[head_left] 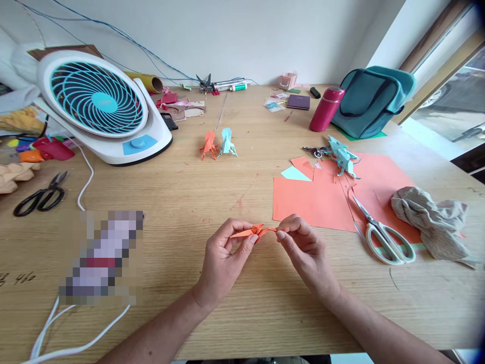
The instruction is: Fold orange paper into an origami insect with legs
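Between my two hands, just above the wooden table, is a small folded orange paper figure. My left hand pinches its middle between thumb and fingers, with a pointed flap sticking out to the left. The thumb and forefinger of my right hand are closed on its thin right end. Farther back on the table stand a finished-looking orange origami figure and a pale blue one. Orange paper sheets lie beyond my right hand, with a larger blue origami figure on them.
White-handled scissors and a grey cloth lie at the right. A pink bottle and teal bag stand behind. At the left are a fan, black scissors and a white cable; one object is blurred out.
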{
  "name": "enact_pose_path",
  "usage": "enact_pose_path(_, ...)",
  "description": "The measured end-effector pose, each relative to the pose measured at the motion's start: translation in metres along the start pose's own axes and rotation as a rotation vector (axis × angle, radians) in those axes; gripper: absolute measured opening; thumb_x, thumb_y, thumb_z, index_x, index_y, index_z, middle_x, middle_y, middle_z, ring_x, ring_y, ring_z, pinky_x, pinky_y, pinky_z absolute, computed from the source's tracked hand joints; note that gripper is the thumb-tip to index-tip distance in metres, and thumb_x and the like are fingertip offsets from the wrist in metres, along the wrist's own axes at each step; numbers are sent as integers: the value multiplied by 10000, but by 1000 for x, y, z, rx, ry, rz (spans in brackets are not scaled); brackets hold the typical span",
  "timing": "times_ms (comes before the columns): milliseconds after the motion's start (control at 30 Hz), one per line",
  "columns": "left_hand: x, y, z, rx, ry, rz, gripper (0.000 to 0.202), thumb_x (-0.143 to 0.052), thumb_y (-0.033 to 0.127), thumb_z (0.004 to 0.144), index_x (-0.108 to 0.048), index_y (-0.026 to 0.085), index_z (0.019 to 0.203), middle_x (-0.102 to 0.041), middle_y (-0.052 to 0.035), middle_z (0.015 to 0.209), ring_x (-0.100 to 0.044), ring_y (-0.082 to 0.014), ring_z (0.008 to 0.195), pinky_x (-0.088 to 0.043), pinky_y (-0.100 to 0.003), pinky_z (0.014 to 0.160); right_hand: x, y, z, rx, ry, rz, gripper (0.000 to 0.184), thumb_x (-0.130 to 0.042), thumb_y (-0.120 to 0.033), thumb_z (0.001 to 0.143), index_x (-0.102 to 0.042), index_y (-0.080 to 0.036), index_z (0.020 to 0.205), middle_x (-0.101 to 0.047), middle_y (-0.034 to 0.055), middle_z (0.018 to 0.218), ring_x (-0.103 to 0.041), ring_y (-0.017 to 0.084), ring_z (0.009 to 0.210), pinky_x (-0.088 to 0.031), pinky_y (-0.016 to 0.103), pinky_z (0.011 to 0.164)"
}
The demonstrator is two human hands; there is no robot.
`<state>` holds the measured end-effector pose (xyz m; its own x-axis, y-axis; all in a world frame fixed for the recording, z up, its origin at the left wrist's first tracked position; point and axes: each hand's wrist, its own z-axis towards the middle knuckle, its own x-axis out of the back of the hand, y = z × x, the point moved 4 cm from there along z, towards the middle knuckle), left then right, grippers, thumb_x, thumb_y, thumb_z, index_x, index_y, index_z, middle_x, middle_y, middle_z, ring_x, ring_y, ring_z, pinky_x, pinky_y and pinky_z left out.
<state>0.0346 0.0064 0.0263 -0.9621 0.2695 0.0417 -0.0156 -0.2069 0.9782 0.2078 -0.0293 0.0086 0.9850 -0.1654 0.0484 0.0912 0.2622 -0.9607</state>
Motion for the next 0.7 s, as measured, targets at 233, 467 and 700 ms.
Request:
enact_pose_path(233, -6, -4, 1, 23, -55, -118, 137, -723, 312, 914, -713, 180, 883, -734, -44, 889, -724, -167, 853, -609, -271, 796, -17, 5, -3, -117, -140, 64, 195, -733, -393, 901, -631, -245, 976, -664, 12, 905, -609, 158, 803, -516, 293, 764)
enact_pose_path(467, -5, -9, -1, 107, -62, -137, 169, -732, 346, 906, -715, 178, 889, -742, -52, 876, -717, -178, 838, -584, -275, 790, -22, 17, -3, -246, -146, 163, 273, -750, -488, 867, -649, -236, 893, -667, 5, 824, -616, 163, 755, -519, 295, 719)
enact_pose_path(700, -3, -11, 2, 131, -73, -160, 155, -751, 330, 885, -735, 175, 880, -727, -45, 850, -701, -173, 842, -578, -272, 794, -19, 17, 1, -272, -163, 234, 226, -760, -450, 865, -679, -239, 879, -700, -5, 824, -632, 158, 756, -517, 294, 737)
